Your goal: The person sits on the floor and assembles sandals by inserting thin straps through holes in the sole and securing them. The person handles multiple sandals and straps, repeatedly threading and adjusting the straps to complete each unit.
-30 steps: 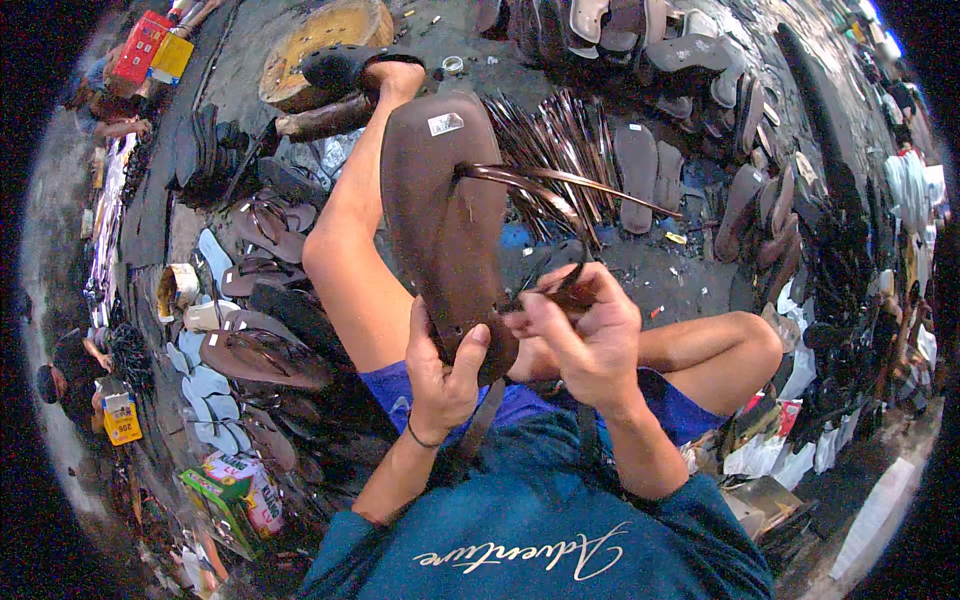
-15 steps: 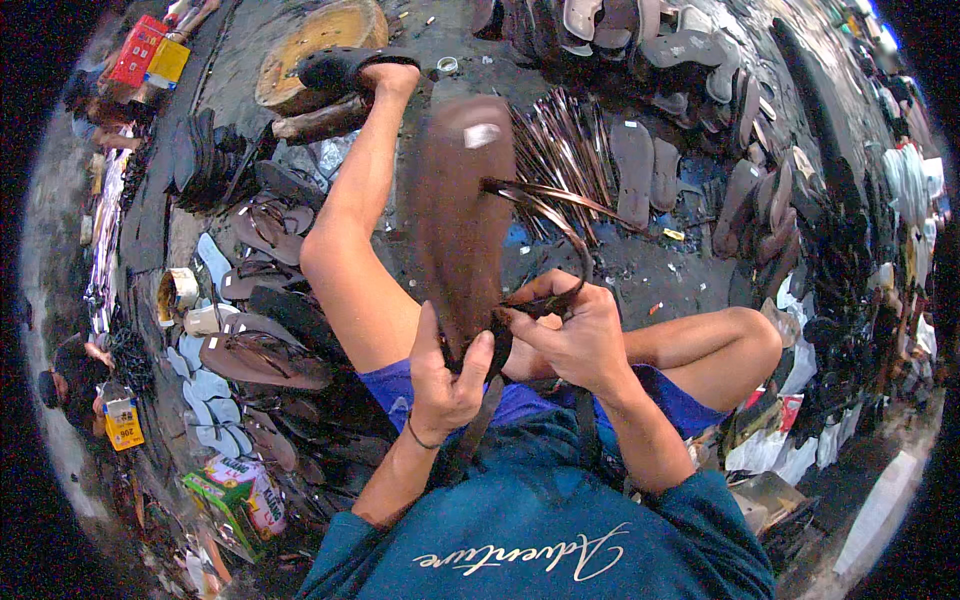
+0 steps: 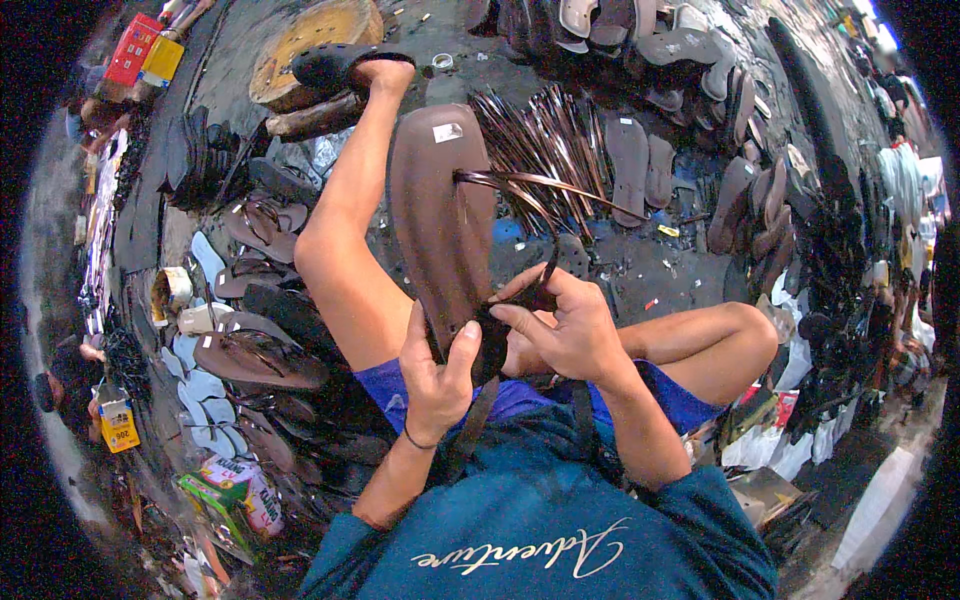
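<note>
A seated person in blue shorts holds a brown thong sandal (image 3: 440,230) above the ground between the knees, its toe pointing to twelve o'clock. The left hand (image 3: 437,380) grips the heel end, thumb on the footbed, while the right hand (image 3: 575,325) pinches the end of a glossy strap (image 3: 500,180) at the sole's edge. From the hands, a bundle of brown straps (image 3: 575,145) lies at one o'clock, a round wooden block (image 3: 330,25) at eleven, and another brown sandal (image 3: 255,350) at nine.
</note>
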Available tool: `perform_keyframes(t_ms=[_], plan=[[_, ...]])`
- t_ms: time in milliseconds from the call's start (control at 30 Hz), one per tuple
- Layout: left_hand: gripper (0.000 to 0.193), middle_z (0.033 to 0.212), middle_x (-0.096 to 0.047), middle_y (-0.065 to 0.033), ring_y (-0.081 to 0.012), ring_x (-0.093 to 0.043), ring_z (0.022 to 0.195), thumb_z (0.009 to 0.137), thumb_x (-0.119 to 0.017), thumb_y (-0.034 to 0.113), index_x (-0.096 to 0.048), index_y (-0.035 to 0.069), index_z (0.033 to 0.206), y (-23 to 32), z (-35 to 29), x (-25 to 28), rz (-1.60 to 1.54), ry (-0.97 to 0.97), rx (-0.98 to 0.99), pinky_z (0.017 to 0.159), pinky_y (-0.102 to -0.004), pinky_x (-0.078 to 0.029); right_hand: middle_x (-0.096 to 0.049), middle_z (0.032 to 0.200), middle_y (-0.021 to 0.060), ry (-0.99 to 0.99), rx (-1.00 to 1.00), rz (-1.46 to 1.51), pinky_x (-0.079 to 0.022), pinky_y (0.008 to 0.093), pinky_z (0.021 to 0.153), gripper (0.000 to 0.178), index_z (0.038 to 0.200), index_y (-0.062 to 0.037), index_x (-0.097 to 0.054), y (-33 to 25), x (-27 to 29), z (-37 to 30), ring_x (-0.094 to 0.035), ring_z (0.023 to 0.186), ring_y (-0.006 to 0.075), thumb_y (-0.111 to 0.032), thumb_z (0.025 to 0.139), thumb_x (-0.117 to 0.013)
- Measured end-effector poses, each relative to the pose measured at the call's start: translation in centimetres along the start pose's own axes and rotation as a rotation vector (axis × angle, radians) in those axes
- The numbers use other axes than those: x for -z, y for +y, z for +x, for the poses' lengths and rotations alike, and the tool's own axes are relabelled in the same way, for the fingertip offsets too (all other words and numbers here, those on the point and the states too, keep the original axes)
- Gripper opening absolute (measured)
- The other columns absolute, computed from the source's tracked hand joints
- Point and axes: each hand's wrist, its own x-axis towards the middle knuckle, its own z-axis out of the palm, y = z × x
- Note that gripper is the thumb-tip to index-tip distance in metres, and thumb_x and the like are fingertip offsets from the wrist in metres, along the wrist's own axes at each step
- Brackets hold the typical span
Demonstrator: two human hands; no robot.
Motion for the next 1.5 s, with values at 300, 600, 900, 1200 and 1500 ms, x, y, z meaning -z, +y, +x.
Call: perform_keyframes(t_ms=[300,600,900,1200,1500], plan=[[0.035,0.112,-0.066,-0.0107,-0.0167,-0.063,0.100,0.094,-0.058,0.007,-0.052,-0.004,0.126,-0.1,0.9,0.6,-0.257,-0.053,0.110,0.092,-0.0318,-0.050,-0.071,0.084,0.0083,-0.153,-0.009,0.149,-0.054,0.0335,0.069,0.018,0.097,-0.0027,-0.069,0.6,0.3,0.7,-0.065,0.073,0.0140,-0.016,0.087,-0.076],[0.047,0.122,-0.062,-0.0125,-0.0185,-0.062,0.108,0.090,-0.056,0.006,-0.047,-0.003,0.135,1.7,1.9,1.5,-0.652,-0.166,0.388,0.095,-0.0327,-0.050,-0.065,0.108,0.0041,-0.349,-0.385,0.919,-0.051,0.0319,0.084,0.028,0.119,-0.0077,-0.061,4.4,-0.4,0.4,-0.062,0.095,0.0138,-0.010,0.092,-0.068],[0.050,0.121,-0.063,-0.0119,-0.0186,-0.062,0.107,0.087,-0.057,0.007,-0.047,-0.004,0.136,1.3,1.5,1.6,-0.585,-0.247,0.444,0.098,-0.0331,-0.048,-0.067,0.100,0.0011,-0.431,-0.182,0.803,-0.053,0.0309,0.081,0.017,0.107,-0.0066,-0.063,5.6,-1.2,0.9,-0.063,0.090,0.0124,-0.016,0.095,-0.069],[0.072,0.131,-0.057,-0.0145,-0.0213,-0.056,0.118,0.078,-0.083,0.018,-0.048,-0.005,0.137,1.6,4.2,7.5,0.328,-0.691,0.160,0.103,-0.0360,-0.044,-0.060,0.124,0.0111,0.043,0.334,0.267,-0.052,0.0314,0.088,0.040,0.139,-0.0020,-0.047,3.5,1.7,2.1,-0.059,0.104,0.0154,-0.007,0.101,-0.056],[0.059,0.114,-0.067,-0.0095,-0.0193,-0.064,0.105,0.079,-0.077,0.005,-0.056,-0.001,0.133,-0.9,3.6,12.6,0.001,0.054,0.082,0.097,-0.0341,-0.050,-0.061,0.092,-0.0004,0.379,-0.244,1.180,-0.054,0.0264,0.070,0.025,0.124,-0.0100,-0.062,6.3,2.8,2.3,-0.060,0.073,0.0098,-0.024,0.103,-0.058]])
